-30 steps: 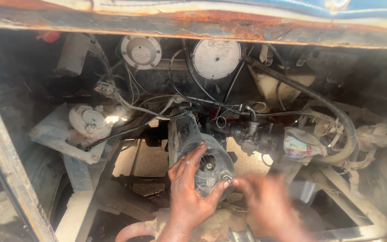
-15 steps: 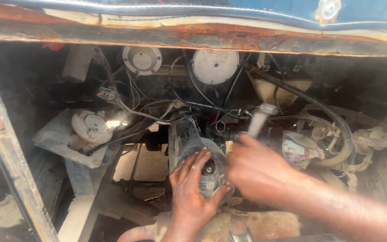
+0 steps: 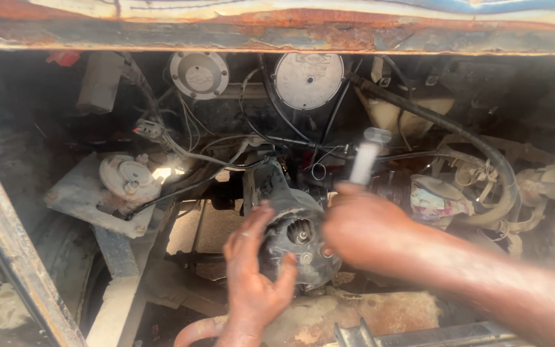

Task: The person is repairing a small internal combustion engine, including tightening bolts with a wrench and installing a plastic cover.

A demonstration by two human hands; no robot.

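The round grey motor housing sat low in the middle of the engine bay, its end face with a small toothed shaft turned toward you. Your left hand cupped the housing from its left and underside, the fingers spread and curled against the metal, the thumb hooked up against the housing's lower edge. Your right hand was closed in a fist around a pale tool handle, which stuck up and a little to the right above the housing; the working end was hidden behind the hand, just beside the housing's right edge, so you could not tell where it touched.

Above the housing, black wires ran left toward a small round cap on a grey bracket. Higher still, two round discs sat side by side on the back wall. A thick black hose curved down to the right of the housing. A rusty beam crossed the top, well above it.
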